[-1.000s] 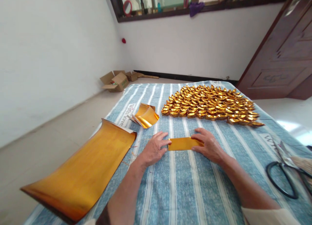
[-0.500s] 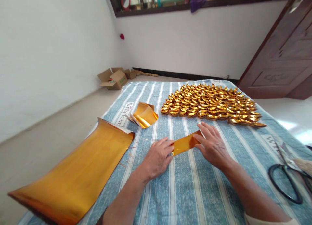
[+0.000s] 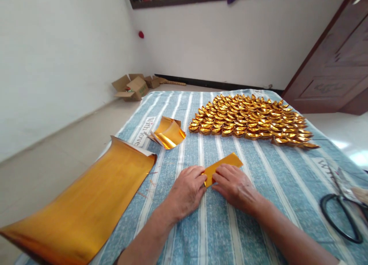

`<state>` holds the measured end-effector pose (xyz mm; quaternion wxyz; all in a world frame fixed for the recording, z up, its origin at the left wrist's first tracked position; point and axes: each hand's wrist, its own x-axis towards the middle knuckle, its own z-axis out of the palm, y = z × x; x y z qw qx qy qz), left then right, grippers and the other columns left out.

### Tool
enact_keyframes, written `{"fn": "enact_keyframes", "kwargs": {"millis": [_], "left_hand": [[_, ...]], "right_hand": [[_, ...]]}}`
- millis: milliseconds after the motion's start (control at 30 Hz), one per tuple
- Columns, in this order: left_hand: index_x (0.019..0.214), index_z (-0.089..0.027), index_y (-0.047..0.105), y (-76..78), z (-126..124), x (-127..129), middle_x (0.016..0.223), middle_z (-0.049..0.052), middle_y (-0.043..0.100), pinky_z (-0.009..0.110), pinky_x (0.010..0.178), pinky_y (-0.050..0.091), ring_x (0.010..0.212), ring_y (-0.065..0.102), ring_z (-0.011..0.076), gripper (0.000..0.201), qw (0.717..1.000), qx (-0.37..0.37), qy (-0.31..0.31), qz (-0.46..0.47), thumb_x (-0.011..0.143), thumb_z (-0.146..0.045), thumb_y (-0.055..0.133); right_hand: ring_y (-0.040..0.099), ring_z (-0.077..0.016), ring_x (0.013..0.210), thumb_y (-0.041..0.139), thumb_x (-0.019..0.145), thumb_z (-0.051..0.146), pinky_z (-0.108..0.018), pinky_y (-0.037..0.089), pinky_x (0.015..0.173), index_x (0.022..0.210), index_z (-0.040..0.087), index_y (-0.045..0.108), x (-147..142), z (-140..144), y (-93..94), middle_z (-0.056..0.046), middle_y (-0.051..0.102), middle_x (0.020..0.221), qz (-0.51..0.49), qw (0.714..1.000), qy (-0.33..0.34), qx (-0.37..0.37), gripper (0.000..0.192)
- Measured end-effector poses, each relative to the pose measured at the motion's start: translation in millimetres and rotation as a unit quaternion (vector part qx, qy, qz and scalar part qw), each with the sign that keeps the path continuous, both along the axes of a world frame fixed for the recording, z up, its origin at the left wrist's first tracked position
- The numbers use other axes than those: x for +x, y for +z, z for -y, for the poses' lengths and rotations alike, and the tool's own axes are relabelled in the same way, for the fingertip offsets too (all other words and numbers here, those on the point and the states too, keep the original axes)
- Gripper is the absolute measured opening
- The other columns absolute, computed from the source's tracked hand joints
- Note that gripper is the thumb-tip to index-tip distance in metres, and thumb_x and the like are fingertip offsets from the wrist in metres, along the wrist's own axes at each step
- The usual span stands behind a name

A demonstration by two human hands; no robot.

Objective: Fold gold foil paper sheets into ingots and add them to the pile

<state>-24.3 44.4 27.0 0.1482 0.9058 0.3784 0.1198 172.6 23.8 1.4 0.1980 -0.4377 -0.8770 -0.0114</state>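
A folded strip of gold foil paper (image 3: 230,160) lies slantwise on the striped cloth (image 3: 227,234). My left hand (image 3: 187,186) is closed on its left end, fingers curled over the edge. Curled fingers of my right hand (image 3: 234,184) press on the strip's lower edge near the middle, close beside the left hand; the thumb tip is partly hidden. Past the hands, rows of folded gold paper ingots (image 3: 244,121) are spread. Several loose gold paper pieces (image 3: 169,133) sit to the left of them.
A large gold paper sheet (image 3: 86,196) with curled ends covers the table's left side. Black-handled scissors (image 3: 340,219) rest at the right edge. Small paper scraps lie by the sheet. An open cardboard box (image 3: 133,89) stands on the floor beyond.
My right hand has slid from the strip's far right end down and left toward my left hand. The strip's right end now shows uncovered. The view has tilted slightly downward.
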Motion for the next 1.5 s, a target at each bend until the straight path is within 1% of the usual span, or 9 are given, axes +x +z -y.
{"fn": "enact_keyframes", "kwargs": {"millis": [200, 333, 533, 767, 900, 1167, 1367, 1433, 1500], "left_hand": [[0.098, -0.016, 0.063, -0.9, -1, -1, 0.11, 0.009, 0.064, 0.041, 0.094, 0.045, 0.106, 0.056, 0.0237, 0.018, 0.999, -0.007, 0.0, 0.032, 0.081, -0.012, 0.062], [0.098, -0.015, 0.064, -3.3, -4, -1, 0.108, 0.008, 0.065, 0.04, 0.092, 0.046, 0.102, 0.057, 0.0235, 0.021, 0.999, -0.001, 0.006, 0.049, 0.078, -0.009, 0.065], [0.086, -0.015, 0.065, -14.2, -12, 1, 0.094, 0.006, 0.066, 0.033, 0.082, 0.047, 0.088, 0.057, 0.0193, 0.012, 0.995, 0.026, 0.02, 0.093, 0.087, -0.009, 0.055], [0.079, -0.016, 0.065, -7.1, -7, 7, 0.087, 0.004, 0.062, 0.033, 0.08, 0.046, 0.086, 0.055, 0.0191, 0.011, 0.994, -0.01, 0.053, 0.099, 0.085, -0.011, 0.057], [0.074, -0.016, 0.062, -2.4, -1, 11, 0.087, 0.004, 0.059, 0.035, 0.081, 0.046, 0.086, 0.054, 0.0195, 0.01, 0.991, -0.026, 0.094, 0.086, 0.083, -0.012, 0.06], [0.069, -0.017, 0.055, -4.8, -2, 19, 0.085, 0.005, 0.058, 0.036, 0.078, 0.048, 0.085, 0.052, 0.0204, 0.016, 0.986, 0.02, 0.154, 0.057, 0.084, -0.014, 0.061], [0.077, -0.015, 0.058, -2.5, 7, 24, 0.084, 0.008, 0.06, 0.042, 0.075, 0.05, 0.083, 0.053, 0.0243, 0.008, 0.978, 0.086, 0.191, 0.019, 0.084, -0.016, 0.061], [0.082, -0.014, 0.059, -1.2, 16, 27, 0.087, 0.009, 0.061, 0.044, 0.076, 0.051, 0.085, 0.055, 0.0254, 0.004, 0.975, 0.124, 0.182, 0.04, 0.086, -0.015, 0.057], [0.086, -0.013, 0.061, -1.7, 28, 31, 0.09, 0.01, 0.064, 0.044, 0.079, 0.052, 0.088, 0.057, 0.0249, 0.011, 0.977, 0.151, 0.139, 0.062, 0.088, -0.013, 0.05]], "right_hand": [[0.049, -0.0193, 0.075, 0.051, 0.093, 0.023, -0.032, 0.037, 0.065, 0.079, 0.019, 0.057, -1, -1, -6.7, -0.004, 0.057, 0.078, 0.016, 0.999, 0.008, 0.049, 0.016], [0.047, -0.0191, 0.074, 0.048, 0.094, 0.02, -0.032, 0.035, 0.065, 0.077, 0.018, 0.057, 0, -1, -9.8, -0.004, 0.055, 0.077, 0.014, 0.999, 0.011, 0.05, 0.019], [0.046, -0.0185, 0.073, 0.042, 0.095, 0.014, -0.032, 0.035, 0.065, 0.072, 0.018, 0.056, -2, -1, -10.8, -0.005, 0.055, 0.076, -0.031, 0.998, -0.004, 0.057, 0.027], [0.048, -0.0177, 0.076, 0.041, 0.091, 0.011, -0.032, 0.041, 0.07, 0.065, 0.017, 0.053, -4, 0, -8.1, -0.007, 0.055, 0.079, -0.111, 0.993, -0.037, 0.007, 0.029], [0.05, -0.0187, 0.081, 0.043, 0.089, 0.011, -0.034, 0.044, 0.074, 0.063, 0.017, 0.051, -5, 1, -5.3, -0.007, 0.055, 0.082, -0.134, 0.99, -0.046, -0.018, 0.028], [0.052, -0.0208, 0.089, 0.046, 0.087, 0.01, -0.038, 0.048, 0.08, 0.064, 0.017, 0.054, -8, 1, -5.1, -0.01, 0.056, 0.091, -0.146, 0.986, -0.079, -0.015, 0.025], [0.053, -0.0215, 0.09, 0.046, 0.087, 0.011, -0.039, 0.048, 0.081, 0.064, 0.017, 0.054, -8, 0, -7.8, -0.01, 0.056, 0.09, -0.144, 0.985, -0.09, -0.008, 0.025], [0.053, -0.0216, 0.089, 0.046, 0.087, 0.012, -0.039, 0.048, 0.081, 0.064, 0.017, 0.054, -8, -1, -8.5, -0.01, 0.057, 0.09, -0.143, 0.985, -0.091, -0.009, 0.025], [0.053, -0.0216, 0.089, 0.045, 0.088, 0.012, -0.039, 0.049, 0.08, 0.065, 0.017, 0.054, -7, -1, -9.1, -0.01, 0.058, 0.091, -0.145, 0.985, -0.092, -0.008, 0.025]]}}
